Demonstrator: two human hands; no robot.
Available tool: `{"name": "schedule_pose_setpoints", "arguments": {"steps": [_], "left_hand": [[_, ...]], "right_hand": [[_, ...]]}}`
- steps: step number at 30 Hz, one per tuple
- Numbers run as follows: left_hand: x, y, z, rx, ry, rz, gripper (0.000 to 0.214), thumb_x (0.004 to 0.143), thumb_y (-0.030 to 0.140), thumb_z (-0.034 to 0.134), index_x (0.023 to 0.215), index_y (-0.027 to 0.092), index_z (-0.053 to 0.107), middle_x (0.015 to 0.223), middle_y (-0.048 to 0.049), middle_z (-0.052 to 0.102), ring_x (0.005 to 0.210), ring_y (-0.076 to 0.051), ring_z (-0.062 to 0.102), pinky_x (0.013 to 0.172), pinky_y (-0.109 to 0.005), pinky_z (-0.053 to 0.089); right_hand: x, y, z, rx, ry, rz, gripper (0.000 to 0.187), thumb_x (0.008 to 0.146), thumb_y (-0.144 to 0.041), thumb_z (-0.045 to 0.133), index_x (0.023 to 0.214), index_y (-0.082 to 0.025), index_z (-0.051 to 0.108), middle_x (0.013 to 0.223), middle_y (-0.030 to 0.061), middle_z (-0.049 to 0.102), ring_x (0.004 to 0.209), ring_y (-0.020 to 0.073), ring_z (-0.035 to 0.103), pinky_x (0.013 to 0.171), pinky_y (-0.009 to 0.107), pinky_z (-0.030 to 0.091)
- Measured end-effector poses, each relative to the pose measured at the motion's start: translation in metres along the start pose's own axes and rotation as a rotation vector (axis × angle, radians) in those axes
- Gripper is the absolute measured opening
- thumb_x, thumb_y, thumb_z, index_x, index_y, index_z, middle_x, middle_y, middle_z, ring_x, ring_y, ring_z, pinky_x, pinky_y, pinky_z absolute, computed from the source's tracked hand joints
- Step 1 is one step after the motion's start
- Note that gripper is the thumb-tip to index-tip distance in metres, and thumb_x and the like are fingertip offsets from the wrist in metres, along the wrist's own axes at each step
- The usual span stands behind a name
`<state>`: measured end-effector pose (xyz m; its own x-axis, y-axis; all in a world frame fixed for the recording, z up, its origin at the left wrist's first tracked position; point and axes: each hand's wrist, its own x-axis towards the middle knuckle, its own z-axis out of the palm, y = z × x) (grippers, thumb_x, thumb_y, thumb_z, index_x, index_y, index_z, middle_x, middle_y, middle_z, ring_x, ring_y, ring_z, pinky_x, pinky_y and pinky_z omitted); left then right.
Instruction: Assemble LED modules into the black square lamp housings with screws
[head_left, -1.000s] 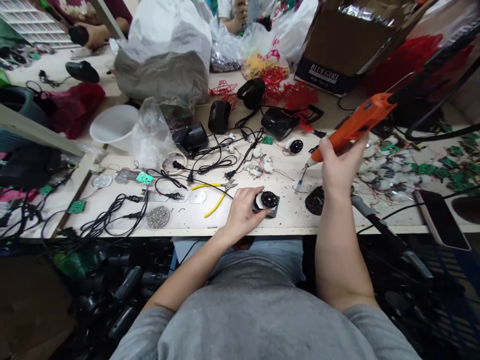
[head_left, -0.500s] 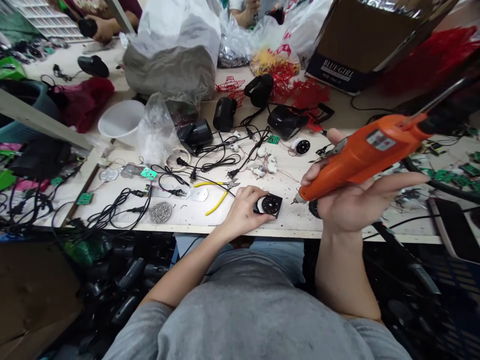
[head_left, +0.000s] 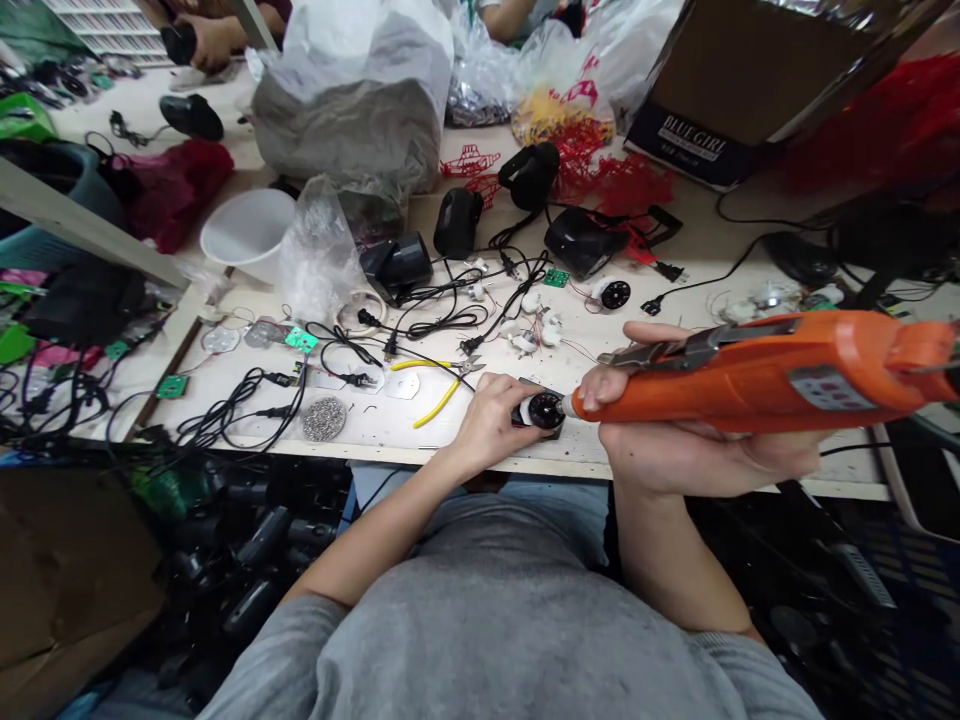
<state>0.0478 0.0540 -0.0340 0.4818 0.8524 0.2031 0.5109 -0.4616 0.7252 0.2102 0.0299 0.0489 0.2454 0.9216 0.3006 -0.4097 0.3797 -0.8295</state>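
Landmark: yellow-handled pliers [head_left: 437, 405], jaws spread, lying on the bench [head_left: 397, 437]. Left hand [head_left: 491, 418] just right of the pliers, partly closed, thumb and fingers pinching a round part [head_left: 541, 410], black face up, white side showing. Round part sits on the bench right of the pliers, near the front edge. Right hand [head_left: 675, 450], farther right of the pliers, wrapped round an orange electric screwdriver [head_left: 735, 375], some fingers hidden behind it. Screwdriver nose points left at the round part; bit end at the face, can't tell if it's actually touching.

Left of the pliers: round heap of metal bits [head_left: 324, 419], black cords. Behind the pliers, to the left: clear plastic bag [head_left: 319, 260], white tub [head_left: 259, 265]. Behind and right of the pliers: small white parts with thin wires [head_left: 551, 330], another round piece [head_left: 615, 294], black housing [head_left: 581, 242]. Far back right of the pliers: cardboard box [head_left: 697, 110].
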Motion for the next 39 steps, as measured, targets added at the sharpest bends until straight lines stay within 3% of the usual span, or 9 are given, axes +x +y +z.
{"name": "schedule_pose_setpoints", "arguments": {"steps": [3,6,11,17,22,26,32,35,39], "left_hand": [[0.001,0.0,0.0,0.001,-0.006,-0.015,0.048,0.072,0.038,0.087,0.115,0.023,0.073,0.093,-0.005,0.068,0.095,-0.024,0.058,0.088,-0.04,0.045],[0.002,0.001,0.0,0.002,-0.006,-0.026,0.048,0.071,0.038,0.088,0.114,0.023,0.074,0.091,-0.0048,0.068,0.095,-0.024,0.058,0.088,-0.039,0.045],[0.004,0.004,-0.002,0.012,-0.022,-0.046,0.046,0.069,0.04,0.089,0.111,0.026,0.076,0.089,-0.0043,0.067,0.093,-0.024,0.058,0.087,-0.039,0.045],[0.009,0.006,-0.008,0.008,-0.047,-0.04,0.041,0.067,0.04,0.089,0.104,0.025,0.077,0.084,-0.0036,0.068,0.091,-0.024,0.059,0.084,-0.039,0.045],[0.016,0.01,-0.016,-0.02,-0.125,-0.013,0.029,0.067,0.033,0.089,0.092,0.024,0.077,0.083,-0.0019,0.069,0.088,-0.022,0.061,0.087,-0.037,0.044],[0.019,0.011,-0.018,-0.048,-0.169,-0.006,0.018,0.068,0.03,0.088,0.08,0.023,0.076,0.081,-0.0005,0.07,0.087,-0.02,0.061,0.089,-0.036,0.044],[0.019,0.011,-0.02,-0.041,-0.181,0.008,0.019,0.07,0.028,0.087,0.083,0.022,0.074,0.086,-0.0021,0.069,0.091,-0.021,0.061,0.09,-0.036,0.045],[0.016,0.012,-0.021,0.0,-0.174,0.005,0.028,0.069,0.032,0.088,0.091,0.022,0.074,0.095,-0.0041,0.067,0.097,-0.024,0.059,0.091,-0.038,0.046],[0.011,0.016,-0.021,-0.019,-0.123,0.024,0.062,0.062,0.043,0.093,0.115,0.023,0.067,0.113,-0.0071,0.063,0.107,-0.028,0.056,0.095,-0.042,0.047]], "right_hand": [[-0.001,-0.001,0.004,0.006,0.058,-0.12,0.059,0.069,-0.08,0.059,0.103,-0.034,0.07,0.09,0.0073,0.075,0.047,0.0218,0.06,0.04,0.041,0.047],[-0.001,-0.005,0.008,-0.005,0.031,-0.102,0.054,0.069,-0.075,0.063,0.103,-0.034,0.07,0.09,0.0066,0.076,0.051,0.0232,0.063,0.043,0.042,0.05],[-0.001,-0.001,0.01,0.05,-0.001,-0.173,0.064,0.069,-0.08,0.062,0.107,-0.029,0.071,0.092,0.0081,0.077,0.048,0.0212,0.063,0.037,0.037,0.046],[-0.004,-0.001,0.01,0.049,-0.092,-0.103,0.056,0.078,-0.073,0.057,0.108,-0.028,0.073,0.096,0.009,0.077,0.057,0.0226,0.066,0.044,0.039,0.051],[-0.004,0.003,0.01,0.028,-0.15,-0.114,0.064,0.076,-0.078,0.059,0.109,-0.026,0.075,0.091,0.0097,0.076,0.052,0.0212,0.062,0.043,0.038,0.05],[-0.005,0.005,0.013,0.02,-0.122,-0.112,0.067,0.077,-0.081,0.053,0.107,-0.026,0.077,0.086,0.008,0.076,0.049,0.0198,0.06,0.043,0.037,0.051],[-0.003,0.001,0.017,-0.009,-0.107,-0.149,0.062,0.081,-0.075,0.047,0.101,-0.025,0.078,0.08,0.008,0.075,0.046,0.0191,0.058,0.035,0.033,0.043],[0.001,-0.003,0.02,-0.035,-0.109,-0.157,0.064,0.083,-0.077,0.042,0.094,-0.026,0.079,0.071,0.0069,0.072,0.044,0.0203,0.058,0.035,0.035,0.045],[0.003,-0.008,0.029,-0.034,-0.075,-0.2,0.049,0.084,-0.071,0.049,0.092,-0.033,0.078,0.075,0.0028,0.074,0.049,0.0209,0.062,0.043,0.037,0.054]]}}
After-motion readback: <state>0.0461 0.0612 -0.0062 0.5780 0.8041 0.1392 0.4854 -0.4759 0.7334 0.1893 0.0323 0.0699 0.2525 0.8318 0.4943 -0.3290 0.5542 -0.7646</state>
